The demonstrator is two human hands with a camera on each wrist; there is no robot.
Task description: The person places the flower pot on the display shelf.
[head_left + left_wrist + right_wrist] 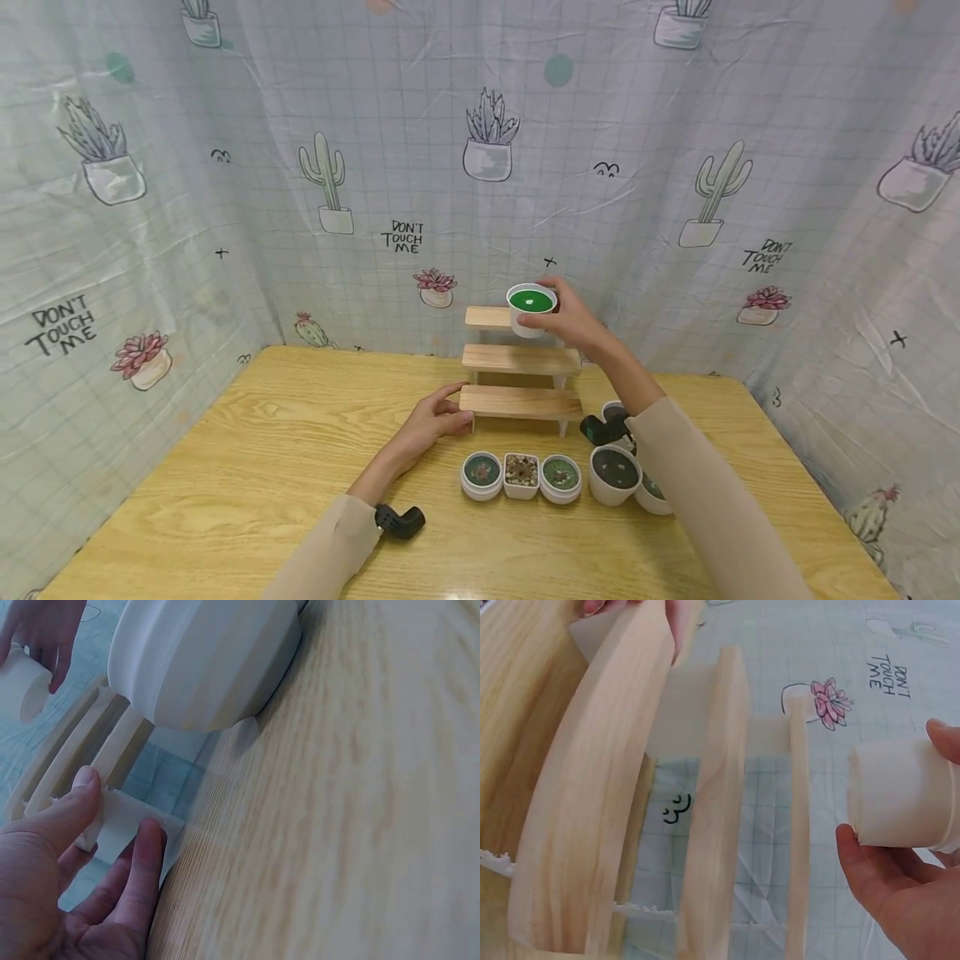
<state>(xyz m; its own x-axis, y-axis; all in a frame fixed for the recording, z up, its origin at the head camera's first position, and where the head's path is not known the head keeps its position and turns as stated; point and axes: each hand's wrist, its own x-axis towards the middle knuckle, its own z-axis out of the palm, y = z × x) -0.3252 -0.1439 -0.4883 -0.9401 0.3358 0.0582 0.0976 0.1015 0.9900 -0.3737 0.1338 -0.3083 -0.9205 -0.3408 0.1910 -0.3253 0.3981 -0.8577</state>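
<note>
A three-step wooden shelf stand (521, 402) with white side supports stands at the table's back. My left hand (432, 421) grips the left end of its lowest step. In the left wrist view the thumb (71, 806) lies along the step's end, with the fingers by the white support. My right hand (570, 317) holds a white round pot (527, 325) with a green top, upright by its sides. The right wrist view shows the pot (900, 793) apart from the top step (799, 825), with a gap between them.
In front of the stand sit a round pot (482, 476), a square pot with pebbles (521, 476) and another round pot (560, 478). Taller white pots (615, 475) cluster to the right, partly behind my right sleeve. A printed curtain (360, 292) hangs behind the table.
</note>
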